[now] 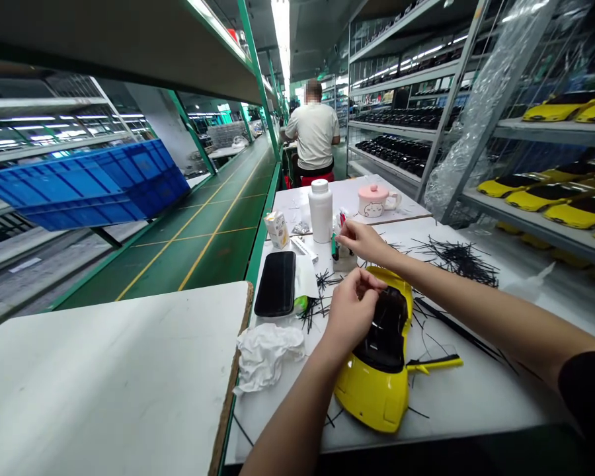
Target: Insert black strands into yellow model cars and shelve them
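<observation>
A yellow toy car body (377, 391) with dark windows lies on the white worktable, its near end toward me. My left hand (353, 309) is over the car's left side, thumb and fingertips pinched together above the dark glass; what they hold, if anything, is too small to see. Farther off, my right hand (363, 242) has its fingers closed beside a small holder (344, 260) with a green stick-like item (334, 246) and red items. Whether those fingertips grip anything is unclear. A thin yellow and black part (435, 363) sticks out right of the car.
Black strips (459, 261) lie piled at right. A phone (275, 284), crumpled tissue (268, 357), white bottle (320, 211) and pink-lidded mug (375, 200) stand or lie around. Left runs a green conveyor (213, 238); right, shelves hold yellow car bodies (575, 211). A person (315, 135) sits ahead.
</observation>
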`<state>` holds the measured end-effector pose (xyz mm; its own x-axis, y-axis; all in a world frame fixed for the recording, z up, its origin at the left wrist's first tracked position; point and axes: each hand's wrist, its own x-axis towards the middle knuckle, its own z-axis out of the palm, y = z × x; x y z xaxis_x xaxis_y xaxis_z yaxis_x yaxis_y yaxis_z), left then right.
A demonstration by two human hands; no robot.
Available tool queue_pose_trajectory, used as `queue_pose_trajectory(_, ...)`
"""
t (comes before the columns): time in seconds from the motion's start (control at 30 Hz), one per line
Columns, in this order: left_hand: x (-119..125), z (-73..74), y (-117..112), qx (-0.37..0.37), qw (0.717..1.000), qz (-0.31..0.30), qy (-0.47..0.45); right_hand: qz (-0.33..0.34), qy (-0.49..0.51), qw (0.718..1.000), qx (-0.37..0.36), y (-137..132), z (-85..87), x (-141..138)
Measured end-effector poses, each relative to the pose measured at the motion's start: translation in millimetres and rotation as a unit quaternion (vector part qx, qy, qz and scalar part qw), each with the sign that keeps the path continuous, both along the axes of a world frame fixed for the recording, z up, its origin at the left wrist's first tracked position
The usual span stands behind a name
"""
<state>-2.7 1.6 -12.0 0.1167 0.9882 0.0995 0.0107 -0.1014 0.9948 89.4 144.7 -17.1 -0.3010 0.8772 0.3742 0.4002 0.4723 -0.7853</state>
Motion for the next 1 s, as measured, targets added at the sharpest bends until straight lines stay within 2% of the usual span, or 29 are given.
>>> queue_pose_trajectory(0.13, -3, -3.4, -2, 0.028, 0.990, -0.033, 0.133, -0.035, 0.062, 0.997, -0.009, 9, 1.4, 4)
queue_pose_trajectory(0.3, -5, -5.0, -3, 0.048, 0.969, -0.051, 0.238, -0.096, 0.196, 0.975, -0.033, 11, 23.5, 37)
queue_pose_trajectory(0.4, -4, -5.1, -2, 0.058, 0.962, -0.074, 0.257, -0.102, 0.249, 0.961, -0.061, -13, 37.2, 68)
queue_pose_trajectory(0.5, -3, -5.5, -2, 0.064, 0.958, -0.087, 0.266, -0.105, 0.268, 0.953, -0.098, -52, 40.4, 97)
queue_pose_trajectory(0.6, -2, -5.9, -1, 0.066, 0.957, -0.093, 0.268, -0.109, 0.294, 0.936, -0.159, -93, 31.3, 118)
queue_pose_trajectory(0.73, 0, -5.2, 0, 0.066, 0.955, -0.098, 0.271, -0.113, 0.332, 0.909, -0.225, -130, 7.4, 131)
queue_pose_trajectory(0.87, 1, -3.3, 2, 0.067, 0.953, -0.103, 0.278, -0.120, 0.334, 0.904, -0.239, -145, -15.0, 129)
queue_pose_trajectory(1.0, 1, -1.4, 3, 0.065, 0.954, -0.103, 0.276, -0.111, 0.309, 0.915, -0.234, -148, -26.8, 123)
